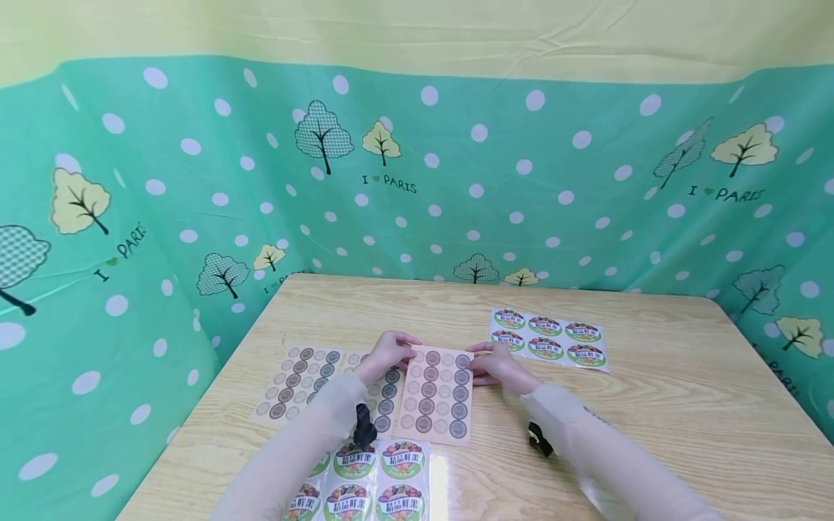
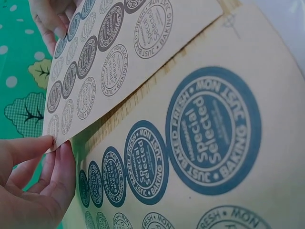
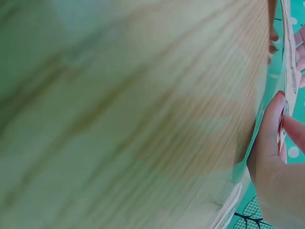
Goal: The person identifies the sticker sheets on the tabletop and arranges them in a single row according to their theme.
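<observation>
Between both hands is a kraft-coloured sticker sheet (image 1: 438, 394) printed with columns of round baking labels, pale, brown and dark blue. My left hand (image 1: 389, 354) pinches its far left corner between thumb and fingers, as the left wrist view shows. My right hand (image 1: 500, 367) pinches the right edge near the far end, thumb on one face and fingers on the other. Below the left hand lies a similar sticker sheet (image 2: 267, 157) with large blue round labels, partly covered by the left arm in the head view.
Another kraft sticker sheet (image 1: 280, 383) lies at the left. A glossy fruit-label sheet (image 1: 381, 481) sits at the near edge, partly behind the left sleeve. One more fruit-label sheet (image 1: 550, 339) lies beyond the right hand. The wooden table (image 1: 664, 376) meets a green polka-dot curtain (image 1: 456, 159).
</observation>
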`<action>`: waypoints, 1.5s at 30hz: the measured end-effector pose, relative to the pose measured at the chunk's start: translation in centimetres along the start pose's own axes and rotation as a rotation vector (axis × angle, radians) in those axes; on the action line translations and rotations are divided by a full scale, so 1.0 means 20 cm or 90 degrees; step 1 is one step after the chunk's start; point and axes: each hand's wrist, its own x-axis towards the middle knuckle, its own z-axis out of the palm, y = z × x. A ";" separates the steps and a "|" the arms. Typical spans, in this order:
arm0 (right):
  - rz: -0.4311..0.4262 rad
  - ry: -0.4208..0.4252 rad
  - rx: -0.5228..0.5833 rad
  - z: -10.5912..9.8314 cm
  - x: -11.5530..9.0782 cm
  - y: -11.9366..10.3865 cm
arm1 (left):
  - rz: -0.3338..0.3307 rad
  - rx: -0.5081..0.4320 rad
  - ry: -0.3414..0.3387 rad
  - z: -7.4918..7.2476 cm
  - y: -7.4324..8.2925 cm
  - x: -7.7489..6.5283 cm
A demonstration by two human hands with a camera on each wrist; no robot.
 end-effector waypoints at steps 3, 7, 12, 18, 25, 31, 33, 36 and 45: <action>0.002 0.004 -0.006 0.01 0.00 0.00 | -0.003 0.005 -0.001 0.00 0.00 0.00; 0.005 0.008 -0.026 0.01 0.01 -0.01 | 0.004 0.017 0.000 0.00 -0.01 0.00; 0.010 0.025 -0.069 0.02 0.02 -0.01 | 0.016 0.028 0.007 -0.01 0.00 -0.01; -0.002 0.044 -0.113 0.04 0.02 -0.01 | 0.025 0.035 0.015 -0.01 0.01 -0.03; -0.026 0.052 -0.154 0.05 0.02 -0.01 | 0.037 0.064 0.023 -0.01 0.01 -0.04; -0.038 0.061 -0.199 0.06 0.04 -0.01 | 0.056 0.090 0.036 -0.01 0.01 -0.04; -0.043 0.063 -0.214 0.06 0.04 -0.02 | 0.058 0.097 0.040 -0.01 0.01 -0.04; -0.055 0.064 -0.235 0.07 0.04 -0.02 | 0.058 0.108 0.045 -0.01 0.01 -0.04; -0.096 0.077 -0.320 0.06 0.02 -0.02 | 0.083 0.153 0.056 -0.03 -0.01 -0.04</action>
